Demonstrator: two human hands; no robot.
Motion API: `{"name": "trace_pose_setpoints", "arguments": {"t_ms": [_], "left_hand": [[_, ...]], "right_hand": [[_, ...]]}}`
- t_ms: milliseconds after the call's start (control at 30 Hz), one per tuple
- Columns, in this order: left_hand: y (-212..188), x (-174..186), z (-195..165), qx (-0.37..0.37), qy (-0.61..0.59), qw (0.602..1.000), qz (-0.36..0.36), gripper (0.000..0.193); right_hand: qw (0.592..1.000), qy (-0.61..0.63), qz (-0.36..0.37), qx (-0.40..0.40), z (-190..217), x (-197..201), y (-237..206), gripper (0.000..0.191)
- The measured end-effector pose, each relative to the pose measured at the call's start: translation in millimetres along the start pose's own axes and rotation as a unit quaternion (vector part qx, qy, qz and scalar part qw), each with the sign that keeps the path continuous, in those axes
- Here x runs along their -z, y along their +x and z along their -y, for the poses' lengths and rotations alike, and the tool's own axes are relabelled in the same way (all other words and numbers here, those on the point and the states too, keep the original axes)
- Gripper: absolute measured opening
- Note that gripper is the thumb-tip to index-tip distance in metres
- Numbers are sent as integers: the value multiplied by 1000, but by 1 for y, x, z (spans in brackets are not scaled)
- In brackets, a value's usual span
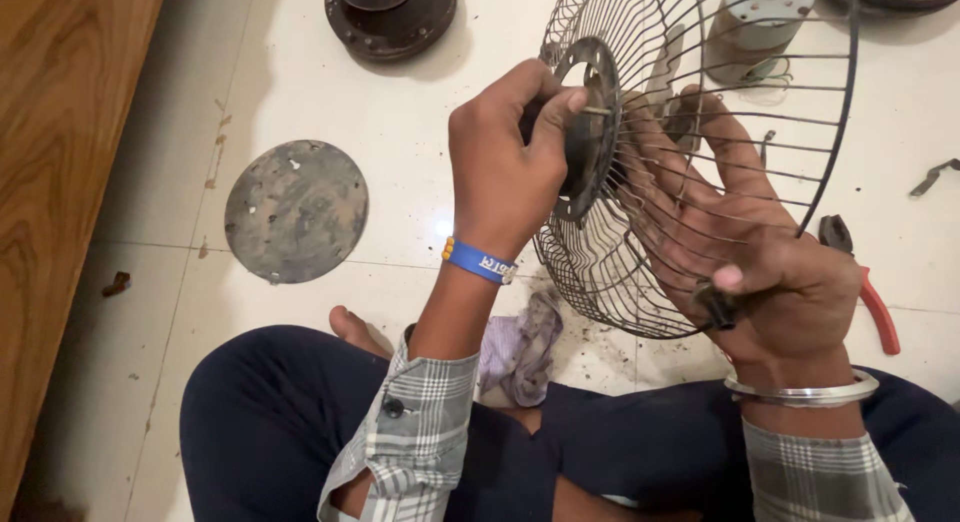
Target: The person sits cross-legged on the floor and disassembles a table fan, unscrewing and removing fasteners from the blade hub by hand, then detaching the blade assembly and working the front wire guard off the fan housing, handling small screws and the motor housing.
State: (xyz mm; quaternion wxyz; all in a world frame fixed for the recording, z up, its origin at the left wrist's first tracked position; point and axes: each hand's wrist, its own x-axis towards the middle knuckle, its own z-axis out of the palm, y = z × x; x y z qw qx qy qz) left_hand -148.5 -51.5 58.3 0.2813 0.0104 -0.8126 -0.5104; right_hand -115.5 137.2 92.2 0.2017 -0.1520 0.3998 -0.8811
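Person seated cross-legged on a tiled floor. Left hand (510, 162) closed on the dark hub part (583, 142) at the centre of a wire fan guard (720, 172), held up over the lap. Right hand (760, 252) spread open behind the wires, thumb hooking the rim. Red-handled pliers (870, 297) lie right, round metal plate (296, 211) left. Risk: hub slips, guard tips; fingers threaded through wires could get pinched.
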Motion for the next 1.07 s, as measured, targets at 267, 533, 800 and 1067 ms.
{"name": "trace_pose_setpoints", "arguments": {"t_ms": [267, 533, 800, 1067], "left_hand": [[1, 7, 3, -42, -214, 974, 66, 17], [0, 1, 1, 6, -7, 1000, 16, 22], [3, 2, -7, -14, -68, 998, 3, 22], [0, 9, 6, -104, -108, 985, 81, 22]], "right_hand": [[999, 31, 25, 7, 1, -1, 0, 118], [999, 38, 1, 0, 2, -1, -3, 117], [1000, 22, 3, 4, 3, -1, -2, 120], [1000, 16, 1, -5, 0, 1, 1, 122]]}}
